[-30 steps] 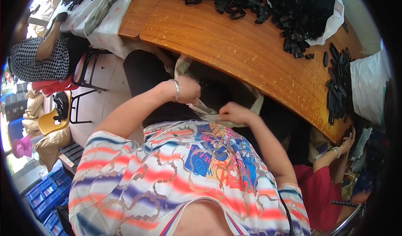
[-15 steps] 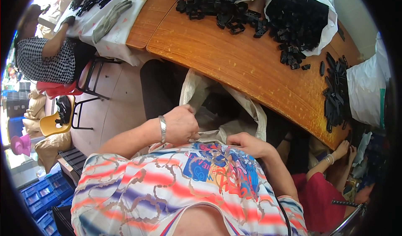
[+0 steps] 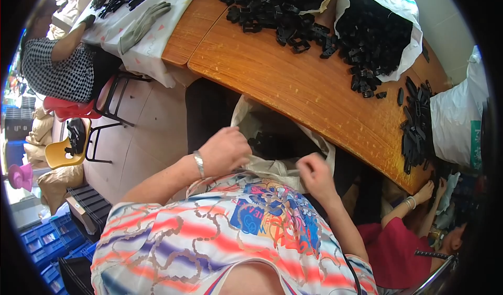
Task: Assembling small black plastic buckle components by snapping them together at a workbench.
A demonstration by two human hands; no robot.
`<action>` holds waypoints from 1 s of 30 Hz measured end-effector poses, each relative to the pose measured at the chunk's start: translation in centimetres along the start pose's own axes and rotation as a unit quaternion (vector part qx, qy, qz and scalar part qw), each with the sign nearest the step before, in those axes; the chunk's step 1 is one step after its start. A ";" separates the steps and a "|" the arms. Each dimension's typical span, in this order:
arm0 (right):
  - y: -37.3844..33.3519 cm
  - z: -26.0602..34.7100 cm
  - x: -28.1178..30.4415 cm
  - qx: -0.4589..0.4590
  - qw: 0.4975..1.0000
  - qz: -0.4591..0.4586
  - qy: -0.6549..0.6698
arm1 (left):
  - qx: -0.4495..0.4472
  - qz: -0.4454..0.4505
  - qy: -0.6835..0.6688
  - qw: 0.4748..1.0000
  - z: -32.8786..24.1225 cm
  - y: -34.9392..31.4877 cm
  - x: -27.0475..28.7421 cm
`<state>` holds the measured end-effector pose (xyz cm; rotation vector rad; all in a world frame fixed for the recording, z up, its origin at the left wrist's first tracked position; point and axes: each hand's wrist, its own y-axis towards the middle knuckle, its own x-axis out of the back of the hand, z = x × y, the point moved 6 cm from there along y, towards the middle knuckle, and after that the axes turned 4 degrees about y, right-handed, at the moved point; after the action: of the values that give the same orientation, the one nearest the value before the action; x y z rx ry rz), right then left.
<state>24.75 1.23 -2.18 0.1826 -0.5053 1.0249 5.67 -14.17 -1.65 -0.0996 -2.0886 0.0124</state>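
An open whitish woven sack stands at my lap, under the front edge of the table, with black plastic parts in its shadowed inside. My left hand is over the left side of the sack's mouth, fingers curled downward; whether they pinch anything is hidden. On the other side, my right hand is raised at the sack's near right rim. Its fingers are loosely curled and slightly blurred, and nothing shows in them.
Loose black plastic clips lie across the wooden table, beside a white bag spilling more. Long black pieces lie at the right end. One co-worker sits far left, another at right. Blue crates stand lower left.
Both hands have lifted from the sack's near rim; the right moved up and slightly right, away from my shirt. The sack's mouth shows more of the black parts inside.
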 end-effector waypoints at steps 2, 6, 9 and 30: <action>-1.3 1.3 4.0 0.101 0.975 -0.190 -0.052 | 0.044 -0.130 0.008 0.991 1.0 -1.0 1.8; -8.0 -8.9 8.6 -0.134 0.917 -0.364 0.092 | 0.048 -0.106 -0.042 0.992 0.6 -1.6 0.9; -16.0 -19.3 7.7 -0.206 0.881 -0.390 -0.171 | 0.040 -0.063 -0.037 0.997 0.1 -0.1 0.4; -23.5 -29.0 3.7 -0.286 0.847 -0.448 -0.009 | -0.018 -0.028 -0.019 0.999 -2.7 -0.3 -3.2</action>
<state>55.49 2.85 -23.59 -0.1117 -0.6295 -0.0694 9.58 -14.82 -3.05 -0.0626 -2.1302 -0.0579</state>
